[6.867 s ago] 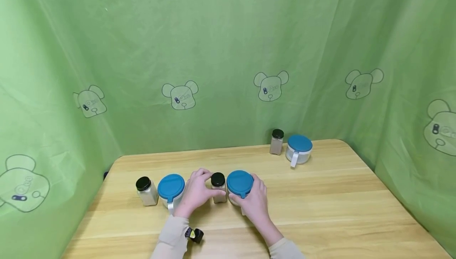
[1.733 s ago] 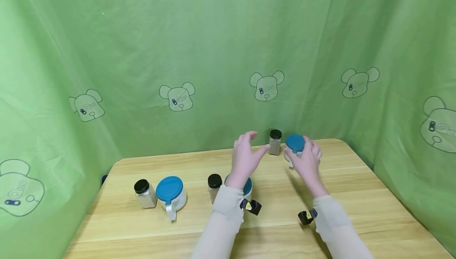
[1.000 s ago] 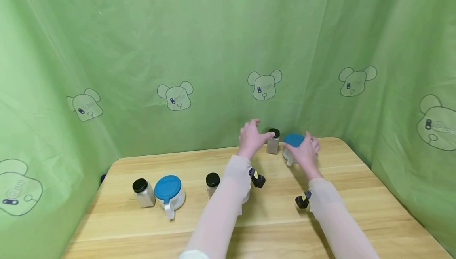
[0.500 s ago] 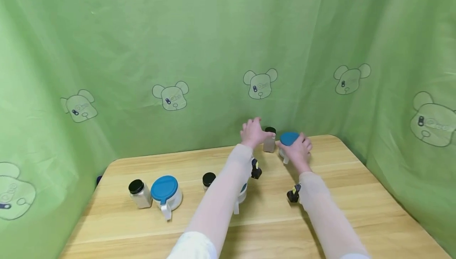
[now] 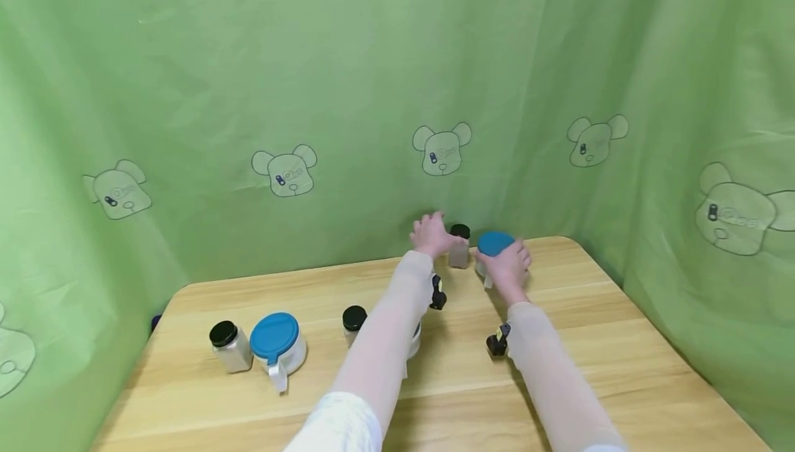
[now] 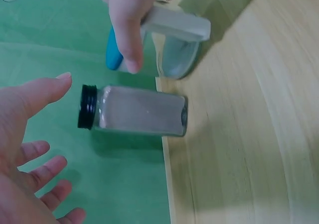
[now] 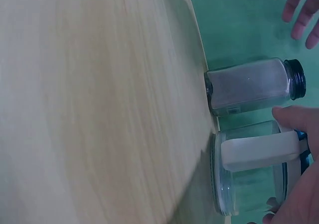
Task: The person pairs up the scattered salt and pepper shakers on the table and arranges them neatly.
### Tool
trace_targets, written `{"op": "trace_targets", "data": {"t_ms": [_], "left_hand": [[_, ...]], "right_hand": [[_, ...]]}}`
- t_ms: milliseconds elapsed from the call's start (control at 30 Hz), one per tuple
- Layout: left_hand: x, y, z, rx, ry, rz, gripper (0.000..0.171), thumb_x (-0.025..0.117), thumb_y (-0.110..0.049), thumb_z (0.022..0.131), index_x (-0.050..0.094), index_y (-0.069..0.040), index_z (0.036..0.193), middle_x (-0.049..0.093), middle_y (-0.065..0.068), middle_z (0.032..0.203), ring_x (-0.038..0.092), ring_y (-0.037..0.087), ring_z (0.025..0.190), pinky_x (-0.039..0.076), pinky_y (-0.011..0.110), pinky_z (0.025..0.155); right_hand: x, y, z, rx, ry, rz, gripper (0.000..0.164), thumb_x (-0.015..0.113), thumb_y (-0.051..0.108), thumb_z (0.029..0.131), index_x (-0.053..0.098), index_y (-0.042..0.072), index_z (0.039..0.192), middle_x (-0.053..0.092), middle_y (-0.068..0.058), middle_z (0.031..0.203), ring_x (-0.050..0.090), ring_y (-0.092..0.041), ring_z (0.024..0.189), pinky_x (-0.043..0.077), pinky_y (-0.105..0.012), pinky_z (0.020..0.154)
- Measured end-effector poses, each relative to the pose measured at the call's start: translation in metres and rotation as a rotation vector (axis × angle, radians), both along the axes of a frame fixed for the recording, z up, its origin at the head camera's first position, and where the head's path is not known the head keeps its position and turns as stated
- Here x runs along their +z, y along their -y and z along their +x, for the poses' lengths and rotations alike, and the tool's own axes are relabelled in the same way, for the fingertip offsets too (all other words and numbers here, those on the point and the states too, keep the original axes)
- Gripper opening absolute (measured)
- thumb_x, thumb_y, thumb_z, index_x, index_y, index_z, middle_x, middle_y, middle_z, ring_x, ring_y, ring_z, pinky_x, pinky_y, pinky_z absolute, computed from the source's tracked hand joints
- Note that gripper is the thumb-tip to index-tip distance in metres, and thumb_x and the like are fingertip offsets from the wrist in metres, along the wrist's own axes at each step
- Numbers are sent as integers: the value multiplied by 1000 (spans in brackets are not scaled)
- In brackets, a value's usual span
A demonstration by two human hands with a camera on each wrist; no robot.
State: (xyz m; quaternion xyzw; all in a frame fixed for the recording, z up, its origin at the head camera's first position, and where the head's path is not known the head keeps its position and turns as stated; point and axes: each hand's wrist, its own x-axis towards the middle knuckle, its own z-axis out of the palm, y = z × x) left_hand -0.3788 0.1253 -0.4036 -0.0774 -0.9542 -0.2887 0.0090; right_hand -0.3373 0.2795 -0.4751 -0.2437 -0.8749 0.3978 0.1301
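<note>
At the back right of the table stand a clear square jar with a black lid [image 5: 459, 254] and a round glass pot with a blue lid and white handle [image 5: 494, 242]. My left hand [image 5: 430, 235] is just left of the black-lidded jar. In the left wrist view, its fingers are spread and stay apart from the jar [image 6: 142, 110], which holds greyish contents. My right hand [image 5: 512, 266] grips the pot by its lid area from the right; in the right wrist view the thumb lies near the top of the pot [image 7: 259, 152]. Its other fingers are mostly hidden.
Another black-lidded jar [image 5: 232, 347] and blue-lidded pot [image 5: 277, 341] stand side by side at the left. In the middle, a third jar [image 5: 354, 319] and pot [image 5: 415, 341] are partly covered by my left forearm. A green curtain [image 5: 348, 79] hangs behind the wooden table [image 5: 459, 410].
Both hands have gone from the middle jar and pot to the back-right pair. My left hand moved up beside the black-lidded jar; the right closed in on the pot. The head view shifted slightly.
</note>
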Motion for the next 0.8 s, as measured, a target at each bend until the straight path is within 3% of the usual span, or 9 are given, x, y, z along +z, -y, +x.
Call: {"op": "trace_targets", "data": {"t_ms": [500,800], "left_hand": [[-15,7,-18,-48,31,-72,84,80,-52,74,46,-22,144,51,4,144,44,28,130,38,46,108],[-15,2,-11,-76,28,-101,78,77,-51,77,48,-22,143,51,4,143,45,26,129,39,44,108]], "right_hand": [[1,-1,1,15,20,9,107,74,39,81,7,-3,153,27,-34,149,24,-49,138,29,-68,107],[0,-3,3,24,22,11,104,74,37,81,10,-2,153,28,-32,149,25,-48,137,28,-66,108]]}}
